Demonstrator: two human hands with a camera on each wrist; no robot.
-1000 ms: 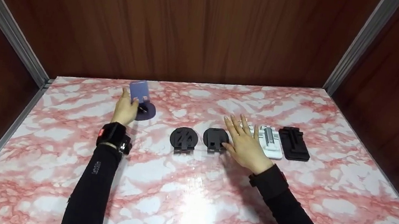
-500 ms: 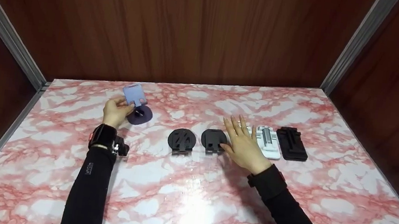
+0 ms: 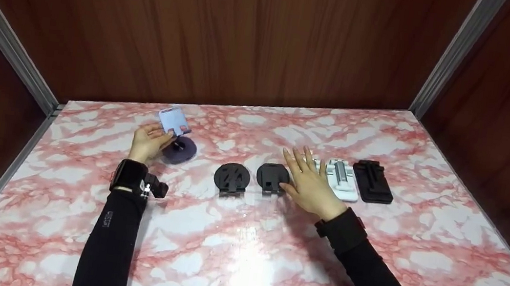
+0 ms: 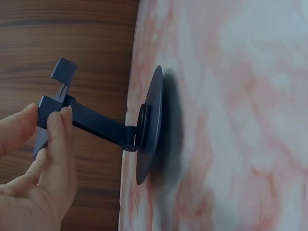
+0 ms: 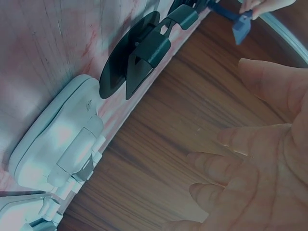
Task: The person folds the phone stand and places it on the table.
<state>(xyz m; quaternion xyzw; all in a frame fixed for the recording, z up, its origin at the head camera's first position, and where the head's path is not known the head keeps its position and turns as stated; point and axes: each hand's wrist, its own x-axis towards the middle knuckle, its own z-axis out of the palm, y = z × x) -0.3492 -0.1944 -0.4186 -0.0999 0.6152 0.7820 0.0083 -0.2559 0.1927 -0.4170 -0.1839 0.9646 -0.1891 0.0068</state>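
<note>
A purple phone stand (image 3: 175,121) with a round base is at the far left, unfolded on its arm. My left hand (image 3: 147,142) pinches the edge of its holder plate between thumb and fingers. In the left wrist view, the stand's round base (image 4: 153,125) appears tilted and raised off the table, with a shadow beside it. My right hand (image 3: 312,185) is spread flat, palm down, over a white phone stand that it partly hides. Its thumb is close to a folded black round-based stand (image 3: 272,177); in the right wrist view the palm (image 5: 260,178) holds nothing.
Another folded black round stand (image 3: 231,178) lies left of centre. To the right, a second white phone stand (image 3: 343,181) and a black rectangular stand (image 3: 373,182) lie folded. A wooden panel (image 3: 249,34) rises behind the marbled table (image 3: 191,253).
My left hand has shifted left and back toward me, from beside the purple stand to a pinch on its plate. The base then lifted and tilted slightly. My right hand has barely moved.
</note>
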